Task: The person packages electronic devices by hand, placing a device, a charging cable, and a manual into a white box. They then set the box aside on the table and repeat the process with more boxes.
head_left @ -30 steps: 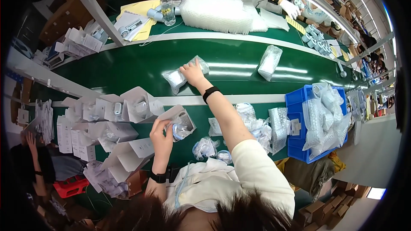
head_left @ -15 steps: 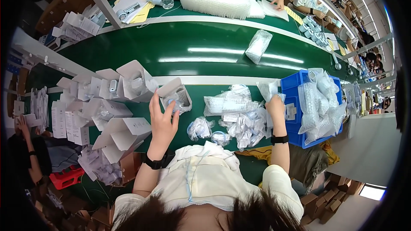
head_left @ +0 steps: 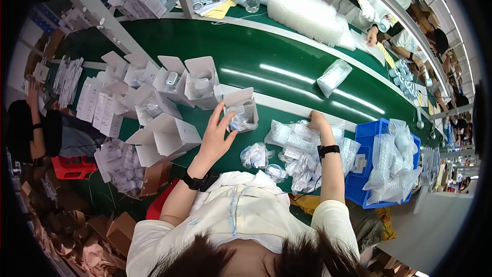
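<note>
Open white boxes (head_left: 207, 101) at left already hold bagged items; none of these is closed. The left hand (head_left: 219, 132), fingers parted, is at another part-filled box (head_left: 241, 96). The right hand (head_left: 319, 121), grip unclear, meets bubble-wrapped packs (head_left: 285, 133); loose bags (head_left: 254, 155) remain on the bench (head_left: 233, 161).

a second ago the right hand (head_left: 320, 123) lay on a clear bubble-wrapped package on the shiny green strip (head_left: 205, 46); that spot is now bare. half a second ago it was beside the blue plastic bin (head_left: 371, 132); now it is farther left, over the heap of clear plastic bags (head_left: 297, 166). the left hand (head_left: 212, 138) has spread its once-curled fingers.
</note>
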Demonstrator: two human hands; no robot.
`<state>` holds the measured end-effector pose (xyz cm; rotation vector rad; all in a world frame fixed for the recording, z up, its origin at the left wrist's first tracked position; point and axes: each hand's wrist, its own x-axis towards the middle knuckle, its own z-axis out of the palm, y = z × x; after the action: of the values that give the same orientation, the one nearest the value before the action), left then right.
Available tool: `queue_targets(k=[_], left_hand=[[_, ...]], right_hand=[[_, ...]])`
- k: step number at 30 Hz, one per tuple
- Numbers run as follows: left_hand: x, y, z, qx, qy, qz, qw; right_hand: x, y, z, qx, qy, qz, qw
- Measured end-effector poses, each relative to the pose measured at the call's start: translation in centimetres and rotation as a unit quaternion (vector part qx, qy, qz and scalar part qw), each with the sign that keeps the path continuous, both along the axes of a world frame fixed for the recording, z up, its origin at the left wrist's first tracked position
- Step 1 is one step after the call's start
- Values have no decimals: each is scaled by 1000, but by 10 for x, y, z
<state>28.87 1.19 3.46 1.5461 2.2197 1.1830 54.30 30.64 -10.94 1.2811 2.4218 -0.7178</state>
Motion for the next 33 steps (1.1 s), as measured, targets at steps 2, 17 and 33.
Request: queue_targets(k=[2,17,33], left_hand=[[-4,1,1,18,-106,1,994],[12,26,-5,-43,69,53,995],[-43,-130,54,-125,-228,133,956]], right_hand=[[2,4,3,-32,-5,-4,999],[-70,-113,156,-230,548,-147,791],[-102,-155,86,-147,384,-86,907]])
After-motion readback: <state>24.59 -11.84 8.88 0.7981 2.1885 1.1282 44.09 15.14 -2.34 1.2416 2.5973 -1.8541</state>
